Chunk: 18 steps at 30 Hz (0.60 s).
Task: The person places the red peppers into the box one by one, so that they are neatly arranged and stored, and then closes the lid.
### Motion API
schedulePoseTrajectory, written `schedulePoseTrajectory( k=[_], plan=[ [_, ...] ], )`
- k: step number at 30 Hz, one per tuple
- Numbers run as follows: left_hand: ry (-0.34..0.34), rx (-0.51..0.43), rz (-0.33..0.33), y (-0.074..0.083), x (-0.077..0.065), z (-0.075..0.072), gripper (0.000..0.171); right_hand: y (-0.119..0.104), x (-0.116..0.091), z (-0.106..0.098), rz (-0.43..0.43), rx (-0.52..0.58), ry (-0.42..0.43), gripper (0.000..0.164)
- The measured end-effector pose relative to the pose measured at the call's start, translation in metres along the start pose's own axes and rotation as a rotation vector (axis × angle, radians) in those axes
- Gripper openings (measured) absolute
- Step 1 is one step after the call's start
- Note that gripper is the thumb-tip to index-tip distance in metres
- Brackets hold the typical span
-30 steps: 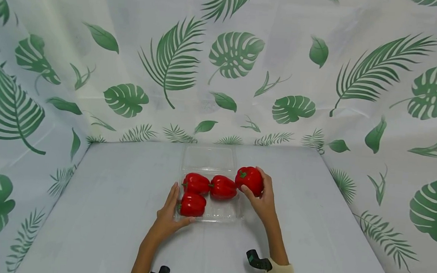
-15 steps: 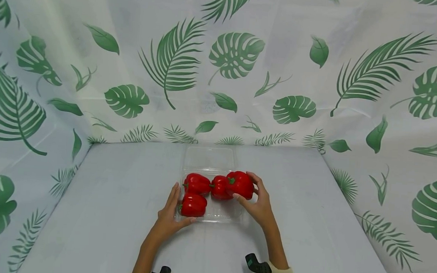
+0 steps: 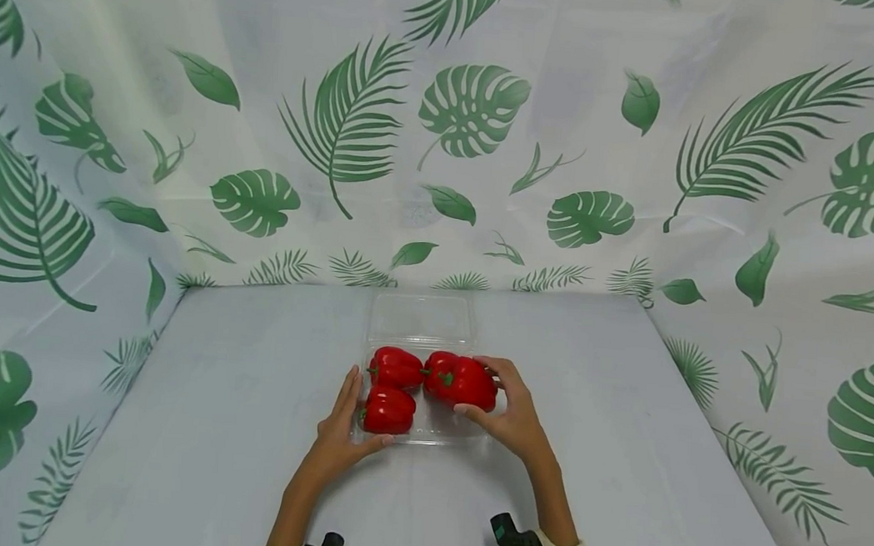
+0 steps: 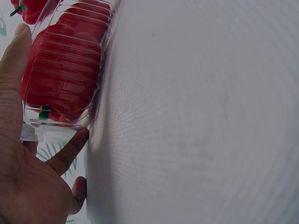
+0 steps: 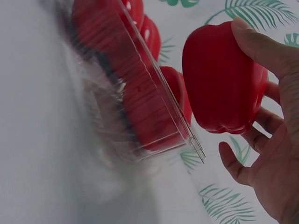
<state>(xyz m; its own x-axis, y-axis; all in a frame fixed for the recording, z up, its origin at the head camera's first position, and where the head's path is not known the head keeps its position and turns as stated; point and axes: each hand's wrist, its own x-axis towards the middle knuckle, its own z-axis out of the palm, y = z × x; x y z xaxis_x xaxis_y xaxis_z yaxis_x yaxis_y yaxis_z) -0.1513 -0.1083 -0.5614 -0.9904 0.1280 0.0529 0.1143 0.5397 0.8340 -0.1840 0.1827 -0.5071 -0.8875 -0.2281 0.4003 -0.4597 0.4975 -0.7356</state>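
Note:
In the head view my right hand point(image 3: 516, 418) grips a red bell pepper point(image 3: 473, 384) above the right half of a clear plastic clamshell container point(image 3: 438, 433). The right wrist view shows this pepper point(image 5: 222, 79) held between thumb and fingers, beyond the container's rim. Inside the container lie three other red bell peppers: one at the back left point(image 3: 397, 366), one at the front left point(image 3: 388, 410), one at the back right point(image 3: 441, 363), partly hidden by the held one. My left hand point(image 3: 334, 440) steadies the container's front left corner, fingers straight along its side, thumb at the front edge.
The container's clear lid point(image 3: 421, 318) lies folded back toward the rear of the white-covered table point(image 3: 232, 427). A leaf-printed cloth point(image 3: 460, 141) rises behind and along both sides. Black wrist camera mounts point(image 3: 514, 535) sit near both sleeves.
My right hand has carried its bell pepper left and down, from the container's right edge to over the right half, covering part of the back right pepper. The left hand stays in place.

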Motion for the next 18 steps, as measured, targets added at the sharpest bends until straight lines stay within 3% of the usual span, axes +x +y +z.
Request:
schedulePoseTrajectory(
  k=[18],
  plan=[
    [0.005,0.002,0.012,-0.0010,0.0005,0.0003,0.111,-0.0045,-0.0056,0.0046,0.019,-0.048,-0.107,0.074]
  ],
)
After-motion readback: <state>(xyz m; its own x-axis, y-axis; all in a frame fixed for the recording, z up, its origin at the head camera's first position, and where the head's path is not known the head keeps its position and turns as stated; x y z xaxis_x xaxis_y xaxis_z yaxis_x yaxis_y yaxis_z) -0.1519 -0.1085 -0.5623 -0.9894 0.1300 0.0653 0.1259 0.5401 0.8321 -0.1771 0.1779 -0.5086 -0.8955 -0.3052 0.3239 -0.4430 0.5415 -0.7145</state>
